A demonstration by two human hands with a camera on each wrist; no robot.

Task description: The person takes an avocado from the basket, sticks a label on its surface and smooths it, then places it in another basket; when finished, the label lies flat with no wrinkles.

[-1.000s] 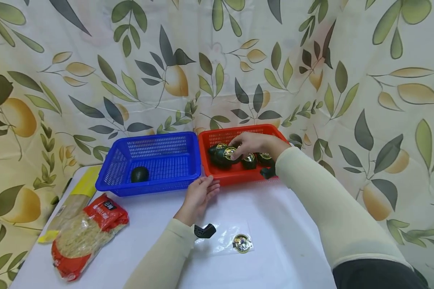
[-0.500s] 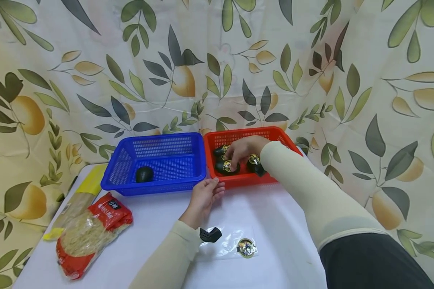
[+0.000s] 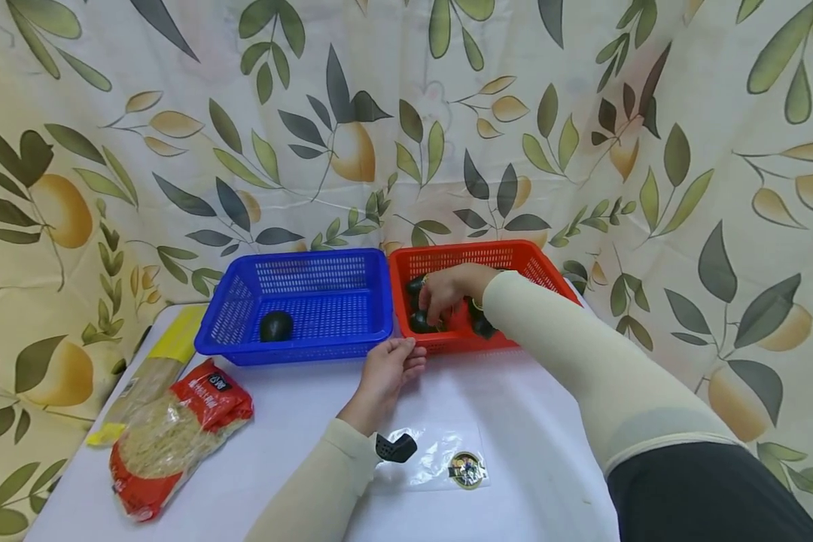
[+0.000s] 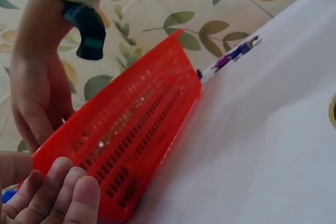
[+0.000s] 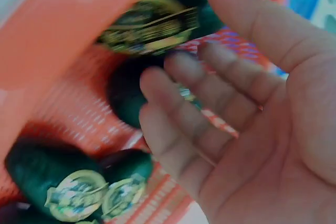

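Head view: the right hand (image 3: 447, 290) reaches down into the red basket (image 3: 515, 256), fingers spread and only loosely bent over the dark green packs (image 3: 420, 322); the right wrist view shows the palm open, fingertips (image 5: 157, 85) just above one pack (image 5: 126, 95), nothing gripped. Packs are oval with gold round labels; the one at the top of the wrist view lies with its long axis roughly across the frame, label facing the camera, and two at the bottom left lie side by side with labels up. Which way the pack under the fingers points cannot be told, through blur. Left hand (image 3: 389, 369) rests on the table (image 3: 298, 421) at the red basket's near wall, fingers relaxed and straight, their tips (image 4: 84, 192) touching the wall. Table is white, set against a curtain (image 3: 176, 113) printed with leaves and fruit. Counts: two baskets, blue (image 3: 298, 263) and red, side by side and touching; one pack alone (image 3: 275, 325) in the blue basket; at least four packs in the red; two noodle bags (image 3: 169, 436) at the table's left; one clear sleeve with a gold label (image 3: 467, 468) near the front edge
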